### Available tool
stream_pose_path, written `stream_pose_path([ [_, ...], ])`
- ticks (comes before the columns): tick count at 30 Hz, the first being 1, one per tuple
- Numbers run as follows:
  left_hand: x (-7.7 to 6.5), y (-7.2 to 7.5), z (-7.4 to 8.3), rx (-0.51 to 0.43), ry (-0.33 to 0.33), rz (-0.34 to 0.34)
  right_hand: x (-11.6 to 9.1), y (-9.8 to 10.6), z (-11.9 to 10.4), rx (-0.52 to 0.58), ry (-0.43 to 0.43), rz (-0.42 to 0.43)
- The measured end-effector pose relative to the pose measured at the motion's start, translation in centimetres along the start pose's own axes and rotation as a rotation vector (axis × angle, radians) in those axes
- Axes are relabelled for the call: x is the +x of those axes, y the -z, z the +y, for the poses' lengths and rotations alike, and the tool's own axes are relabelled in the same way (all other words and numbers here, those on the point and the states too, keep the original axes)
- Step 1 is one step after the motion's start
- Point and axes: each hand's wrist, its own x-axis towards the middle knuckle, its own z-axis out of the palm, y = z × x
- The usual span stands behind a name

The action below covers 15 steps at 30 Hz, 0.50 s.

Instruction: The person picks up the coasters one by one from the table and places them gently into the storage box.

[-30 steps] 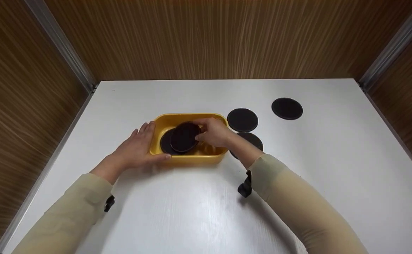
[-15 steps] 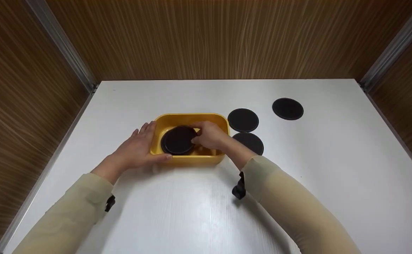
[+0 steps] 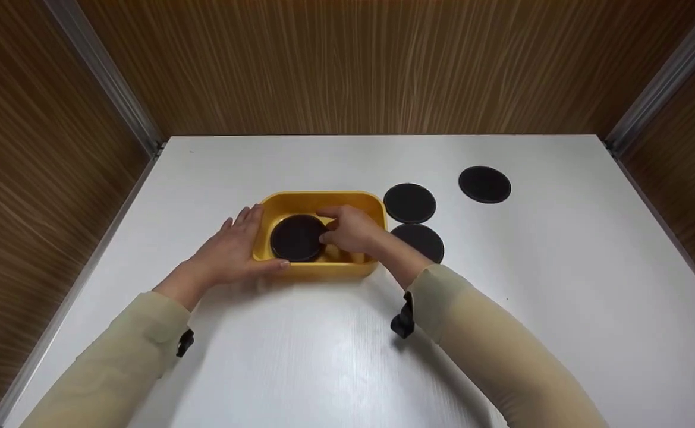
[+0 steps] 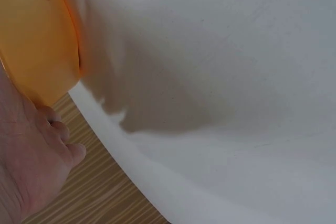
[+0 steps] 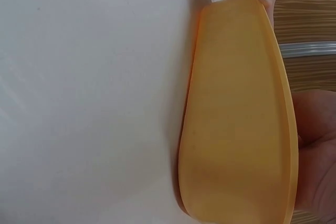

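A yellow plastic bin (image 3: 323, 270) stands on the white table. Inside it, a black round coaster (image 3: 297, 238) lies flat in the left part. It covers the coaster that lay under it. My right hand (image 3: 354, 229) is inside the bin at this coaster's right edge, with thumb and index finger apart and the thumb at the rim. In the right wrist view, the bin's wall hides those fingertips. My left hand (image 3: 228, 246) rests against the bin's left front corner from outside. Its fingers lie along the left wall and its thumb along the front rim.
To the bin's right lie two black coasters, a rear one (image 3: 409, 203) and a front one (image 3: 421, 242) partly behind my right wrist. Another coaster (image 3: 484, 184) lies farther back right. Wood-grain panels (image 3: 347, 65) border the table at the back and sides.
My right hand has lowered the coaster, which was tilted over the one beneath, until it lies flat on top. Thumb and index finger now stand apart. The left hand and bin have stayed still.
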Motion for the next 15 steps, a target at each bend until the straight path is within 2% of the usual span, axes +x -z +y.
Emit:
stream_pose_path([
  [4, 0.0, 0.0, 0.0, -0.004, -0.002, 0.003, -0.2, 0.0, 0.0, -0.002, 0.023, -0.005],
  [8, 0.0, -0.1, -0.1, -0.008, 0.008, -0.011, -0.6, 0.6, 0.1, 0.077, 0.062, -0.012],
  [11, 0.1, -0.1, -0.1, -0.011, 0.013, -0.016, -1.1, 1.7, 0.3, 0.126, 0.102, -0.01],
  [15, 0.1, -0.1, -0.1, -0.01, 0.005, -0.011, -2.0, 4.0, 0.7, 0.162, 0.138, 0.008],
])
